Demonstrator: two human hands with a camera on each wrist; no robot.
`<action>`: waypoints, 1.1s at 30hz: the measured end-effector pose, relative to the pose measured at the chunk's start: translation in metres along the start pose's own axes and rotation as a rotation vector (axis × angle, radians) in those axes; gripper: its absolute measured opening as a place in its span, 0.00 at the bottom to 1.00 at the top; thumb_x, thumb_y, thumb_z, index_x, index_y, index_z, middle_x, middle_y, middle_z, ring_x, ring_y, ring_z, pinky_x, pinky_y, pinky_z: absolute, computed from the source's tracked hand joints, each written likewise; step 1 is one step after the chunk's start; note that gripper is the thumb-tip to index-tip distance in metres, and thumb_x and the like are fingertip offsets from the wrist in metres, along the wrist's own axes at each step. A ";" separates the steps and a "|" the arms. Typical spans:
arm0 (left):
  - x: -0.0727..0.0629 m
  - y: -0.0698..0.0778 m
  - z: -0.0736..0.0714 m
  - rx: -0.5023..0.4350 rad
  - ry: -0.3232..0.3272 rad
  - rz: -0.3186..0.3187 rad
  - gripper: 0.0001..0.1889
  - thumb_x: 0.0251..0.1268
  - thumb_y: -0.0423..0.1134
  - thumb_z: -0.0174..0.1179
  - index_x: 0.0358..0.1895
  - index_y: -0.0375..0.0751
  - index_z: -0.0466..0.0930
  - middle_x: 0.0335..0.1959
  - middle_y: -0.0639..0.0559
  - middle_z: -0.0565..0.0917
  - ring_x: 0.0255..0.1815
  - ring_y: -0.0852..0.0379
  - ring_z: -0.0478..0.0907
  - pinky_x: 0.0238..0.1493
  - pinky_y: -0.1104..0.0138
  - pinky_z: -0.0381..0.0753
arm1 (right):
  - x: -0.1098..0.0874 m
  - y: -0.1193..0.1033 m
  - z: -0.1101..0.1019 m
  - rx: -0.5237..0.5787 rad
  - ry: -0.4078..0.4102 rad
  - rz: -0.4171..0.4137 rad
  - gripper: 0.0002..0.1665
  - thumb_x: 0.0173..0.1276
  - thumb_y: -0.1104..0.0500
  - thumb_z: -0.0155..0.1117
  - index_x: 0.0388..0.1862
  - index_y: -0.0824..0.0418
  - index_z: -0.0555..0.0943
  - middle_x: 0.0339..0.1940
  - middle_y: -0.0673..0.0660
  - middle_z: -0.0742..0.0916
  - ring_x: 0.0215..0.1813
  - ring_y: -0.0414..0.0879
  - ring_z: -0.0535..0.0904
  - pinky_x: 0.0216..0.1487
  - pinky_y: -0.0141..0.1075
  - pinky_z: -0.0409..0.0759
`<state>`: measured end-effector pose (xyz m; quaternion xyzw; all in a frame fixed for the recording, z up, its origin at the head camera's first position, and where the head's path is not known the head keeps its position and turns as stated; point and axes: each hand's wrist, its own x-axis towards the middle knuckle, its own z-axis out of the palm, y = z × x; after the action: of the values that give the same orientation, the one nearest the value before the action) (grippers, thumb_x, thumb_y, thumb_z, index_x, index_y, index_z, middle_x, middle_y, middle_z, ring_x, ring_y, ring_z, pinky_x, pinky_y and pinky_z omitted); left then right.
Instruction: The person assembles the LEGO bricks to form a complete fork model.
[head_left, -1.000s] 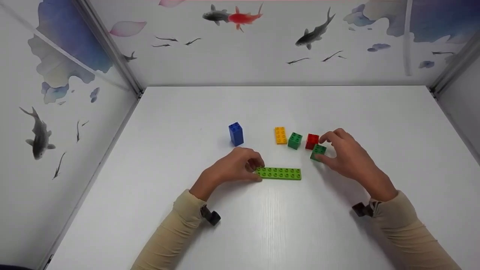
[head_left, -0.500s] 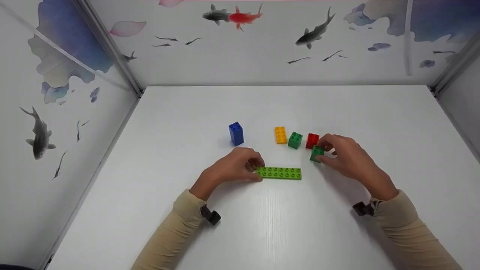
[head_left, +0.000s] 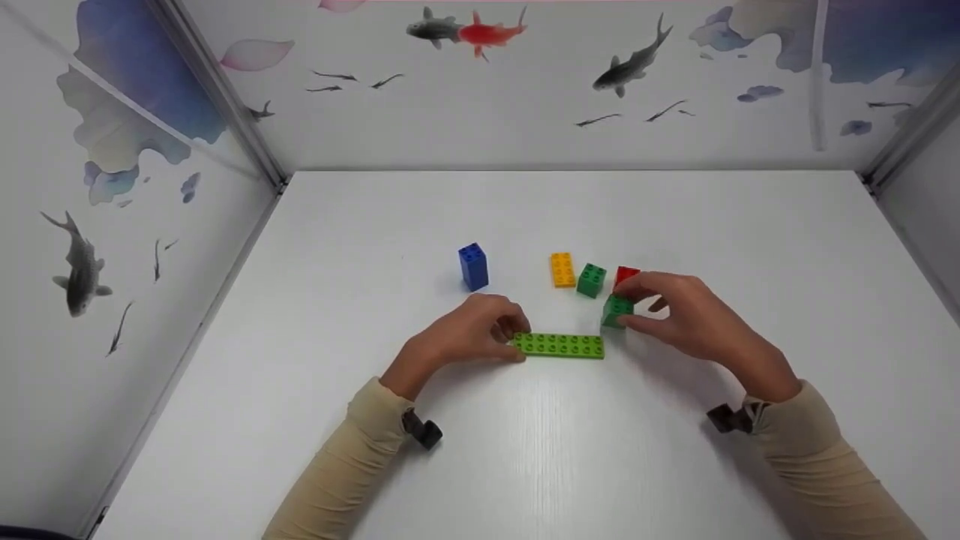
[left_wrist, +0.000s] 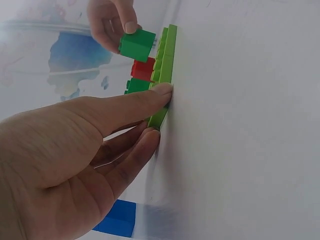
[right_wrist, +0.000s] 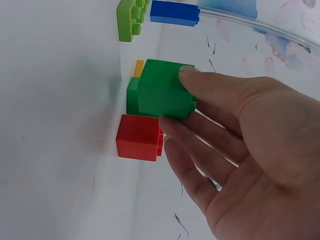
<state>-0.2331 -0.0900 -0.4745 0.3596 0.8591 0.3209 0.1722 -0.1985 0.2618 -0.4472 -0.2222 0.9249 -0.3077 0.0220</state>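
Note:
A long lime-green building plate (head_left: 562,346) with two rows of studs lies on the table, and my left hand (head_left: 469,330) pinches its left end between thumb and fingers. My right hand (head_left: 686,315) holds a green building block (head_left: 617,311) by thumb and fingertips, just beyond the plate's right end. In the right wrist view the held green block (right_wrist: 165,90) is raised off the table, studs toward the palm. Behind the right fingers is a red block (head_left: 627,276), partly hidden. To its left stands a second green block (head_left: 592,280).
A yellow eight-stud brick (head_left: 562,270) lies left of the second green block. Farther left a tall blue block (head_left: 473,268) stands upright behind my left hand. White walls painted with fish (head_left: 634,67) border the table (head_left: 375,217) at the back and left.
My right hand has gripped the front green block and carried it left, away from the red block toward the lime-green plate. The left hand and the plate stay where they were.

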 end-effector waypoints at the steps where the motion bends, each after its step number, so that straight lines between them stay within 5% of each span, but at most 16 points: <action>1: 0.000 0.000 0.000 0.001 -0.001 0.000 0.19 0.63 0.39 0.80 0.55 0.42 0.88 0.48 0.50 0.89 0.46 0.58 0.84 0.53 0.66 0.87 | 0.000 0.000 0.000 0.013 -0.008 -0.017 0.24 0.68 0.61 0.81 0.62 0.52 0.87 0.54 0.48 0.92 0.55 0.48 0.89 0.54 0.49 0.91; 13: 0.000 -0.001 0.001 -0.001 0.004 -0.001 0.18 0.63 0.39 0.81 0.54 0.42 0.88 0.47 0.51 0.89 0.45 0.58 0.84 0.52 0.68 0.87 | 0.001 -0.006 0.003 0.120 -0.123 -0.055 0.23 0.66 0.56 0.83 0.60 0.47 0.88 0.52 0.43 0.92 0.55 0.44 0.88 0.57 0.53 0.90; 33: 0.001 -0.001 0.001 -0.003 0.002 -0.018 0.19 0.63 0.39 0.80 0.55 0.44 0.89 0.47 0.53 0.89 0.45 0.60 0.82 0.52 0.70 0.86 | 0.002 -0.010 0.016 0.120 -0.182 -0.073 0.23 0.67 0.54 0.83 0.59 0.47 0.88 0.53 0.41 0.91 0.55 0.41 0.88 0.57 0.45 0.90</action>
<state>-0.2336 -0.0895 -0.4758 0.3510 0.8621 0.3210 0.1748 -0.1938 0.2453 -0.4540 -0.2812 0.8903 -0.3415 0.1078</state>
